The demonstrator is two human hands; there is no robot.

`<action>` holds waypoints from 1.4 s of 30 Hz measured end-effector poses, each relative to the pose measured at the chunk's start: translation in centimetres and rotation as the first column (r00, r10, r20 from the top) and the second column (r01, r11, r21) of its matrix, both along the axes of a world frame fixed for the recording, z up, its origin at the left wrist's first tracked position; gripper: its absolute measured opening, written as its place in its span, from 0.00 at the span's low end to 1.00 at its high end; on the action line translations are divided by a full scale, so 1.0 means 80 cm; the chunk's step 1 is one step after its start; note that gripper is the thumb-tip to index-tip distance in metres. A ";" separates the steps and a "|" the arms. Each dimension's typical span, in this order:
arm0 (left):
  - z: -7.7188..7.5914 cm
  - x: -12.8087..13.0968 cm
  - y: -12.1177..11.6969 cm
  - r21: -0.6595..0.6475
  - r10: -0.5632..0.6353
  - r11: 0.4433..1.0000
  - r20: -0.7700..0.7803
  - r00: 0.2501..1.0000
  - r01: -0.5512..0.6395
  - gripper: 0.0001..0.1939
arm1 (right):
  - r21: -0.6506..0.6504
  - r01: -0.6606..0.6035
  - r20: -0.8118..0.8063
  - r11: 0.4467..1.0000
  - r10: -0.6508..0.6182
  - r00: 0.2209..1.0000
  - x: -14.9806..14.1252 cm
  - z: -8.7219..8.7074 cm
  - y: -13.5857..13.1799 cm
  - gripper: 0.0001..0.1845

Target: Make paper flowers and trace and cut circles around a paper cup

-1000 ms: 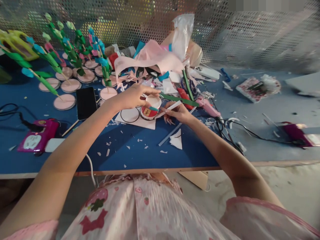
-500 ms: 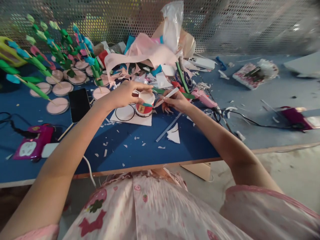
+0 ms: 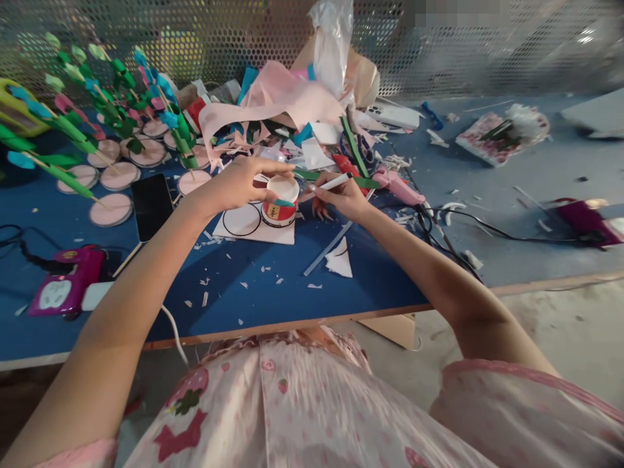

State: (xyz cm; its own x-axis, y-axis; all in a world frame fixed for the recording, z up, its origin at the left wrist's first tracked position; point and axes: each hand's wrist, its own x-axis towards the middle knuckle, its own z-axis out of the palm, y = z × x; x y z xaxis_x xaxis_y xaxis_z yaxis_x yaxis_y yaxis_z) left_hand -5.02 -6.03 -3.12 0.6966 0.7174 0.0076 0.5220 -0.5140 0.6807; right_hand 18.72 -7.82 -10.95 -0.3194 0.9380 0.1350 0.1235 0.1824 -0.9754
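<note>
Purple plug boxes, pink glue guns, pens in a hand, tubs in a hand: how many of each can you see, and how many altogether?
Purple plug boxes: 2
Pink glue gun: 1
White pen in the right hand: 1
Red tub in the left hand: 1
Total: 5

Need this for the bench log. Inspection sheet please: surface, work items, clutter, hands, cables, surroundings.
Surface: blue tabletop, strewn with white scraps.
Work items: red-and-white tub on a white sheet; black circle marked beside it; white pen.
Clutter: pink sheet among offcuts behind the hands; black phone and pink round bases with sticks, left; pink glue gun, right.
Hands: left hand grips the tub; right hand holds the pen, tip contact unclear.
Cables: black cord right of the glue gun; white cable over the front edge; another black cord at a purple socket block, left.
Surroundings: perforated panel behind; tan board below the edge.
</note>
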 end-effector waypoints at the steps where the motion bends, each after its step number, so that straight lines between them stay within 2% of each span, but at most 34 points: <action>1: 0.000 0.000 0.000 -0.004 0.002 1.000 -0.003 1.000 -0.002 0.28 | 0.006 0.015 0.005 1.000 -0.015 1.000 -0.001 0.000 -0.004 0.25; 7: 0.002 0.001 -0.002 -0.015 0.010 1.000 -0.003 1.000 -0.010 0.29 | 0.039 0.059 0.044 0.998 -0.060 0.997 -0.004 -0.001 -0.033 0.22; 16: -0.002 0.000 0.000 -0.033 0.007 0.999 0.017 1.000 -0.006 0.29 | 0.227 0.018 0.202 0.974 -0.065 0.977 -0.014 -0.001 -0.068 0.15; 19: -0.002 0.000 0.000 -0.039 0.005 0.999 0.030 1.000 -0.004 0.28 | 0.211 0.039 0.198 0.977 -0.082 0.977 -0.016 0.000 -0.074 0.15; 23: -0.002 -0.001 0.000 -0.037 -0.002 0.999 0.053 0.999 0.004 0.28 | 0.155 0.108 0.114 0.982 -0.126 0.985 -0.016 0.007 -0.076 0.19; 27: -0.004 -0.001 0.002 -0.019 -0.019 1.000 0.048 0.999 0.020 0.28 | 0.117 0.237 -0.046 0.964 -0.233 0.971 -0.003 0.011 -0.048 0.21; 31: -0.006 -0.002 0.004 -0.002 -0.044 0.999 0.036 0.998 0.044 0.30 | 0.032 0.276 -0.065 0.961 -0.274 0.960 0.011 0.006 0.015 0.24; 36: -0.012 -0.002 0.007 0.068 -0.082 0.994 -0.015 0.997 0.083 0.30 | -0.040 0.152 -0.017 0.988 -0.153 0.988 -0.017 0.010 0.081 0.27; 40: -0.018 -0.001 0.006 0.241 -0.068 0.968 -0.047 0.997 0.077 0.25 | -0.091 0.063 0.082 0.994 -0.056 0.995 -0.061 0.017 0.103 0.24; 42: -0.019 0.001 0.004 0.278 -0.035 0.959 -0.079 0.996 0.056 0.24 | -0.080 0.022 0.147 0.997 -0.010 0.989 -0.081 0.020 0.107 0.20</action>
State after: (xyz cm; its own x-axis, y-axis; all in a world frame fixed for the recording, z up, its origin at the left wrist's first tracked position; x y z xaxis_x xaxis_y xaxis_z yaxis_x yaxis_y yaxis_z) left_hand -4.97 -5.75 -4.67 0.7344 0.6615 0.1519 0.5364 -0.7028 0.4673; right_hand 12.20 0.74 -9.33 -0.3151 0.9490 0.0113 0.2685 0.1005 -0.9580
